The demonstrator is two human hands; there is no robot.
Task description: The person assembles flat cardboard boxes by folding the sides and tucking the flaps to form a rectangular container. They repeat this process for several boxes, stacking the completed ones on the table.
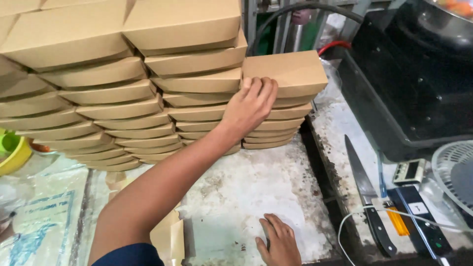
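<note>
Left hand: the left hand (252,104) reaches far across the bench (231,197), fingers curled over the near left edge of the top box (286,73) — gripping it at that edge, thumb side hidden behind the fingers.
Right hand: the right hand (280,241) lies near the bottom of the view, palm down on the bench, fingers loosely spread and holding nothing.
Top box: a flat brown cardboard box, closed, sitting on the short stack (276,123) at the right end of the rows.
Stacks: taller stacks of boxes (113,93) of the same kind fill the far left, leaning slightly and packed side by side.
Handling: the box looks light and fairly stiff, but thin card would dent under a hard pinch — the folded edges and corners seem the firmest places to hold, rather than the middle of the lid.
Right of the bench: a knife (364,189) with a black handle lies beside a white cable (354,214); a black tray (394,83) sits behind it, and part of a fan (456,172) shows at the right edge.
Near left: flat brown card (170,236) and a plastic sheet (39,216).
</note>
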